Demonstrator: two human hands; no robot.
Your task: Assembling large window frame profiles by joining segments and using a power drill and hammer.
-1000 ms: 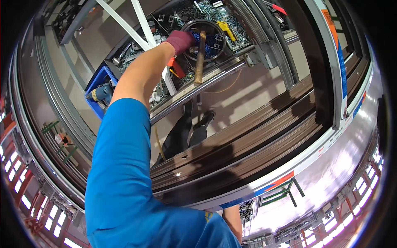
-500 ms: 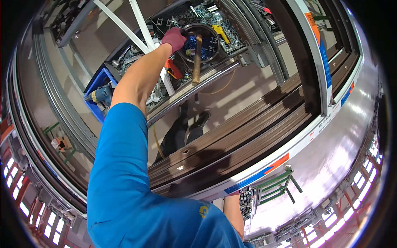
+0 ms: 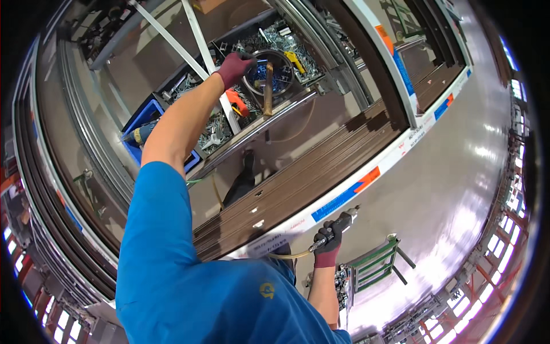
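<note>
My left hand (image 3: 236, 66), in a maroon and black glove, is at the left rim of a round metal bowl (image 3: 244, 86). Its fingers are curled together, and whatever is between them is too small to make out. Blue screws (image 3: 279, 80) lie inside the bowl. A hammer (image 3: 268, 92) rests across the bowl with its wooden handle over the near rim. Low on the right, my gloved right hand (image 3: 327, 236) grips an air drill (image 3: 344, 220), its narrow tip pointing up and right. A yellowish hose (image 3: 295, 255) runs from the drill toward my body.
Brown metal profiles (image 3: 298, 183) with a white-taped edge cross in front of me. Loose screws (image 3: 281, 40), a yellow tool (image 3: 295, 61) and an orange-handled tool (image 3: 237, 103) surround the bowl. A blue bin (image 3: 133, 150) holds a power tool. White bars (image 3: 197, 37) slant past my left hand.
My right hand has come out from behind the taped profile, with the air drill now showing. My left hand has shifted slightly left and down, along with the whole view.
</note>
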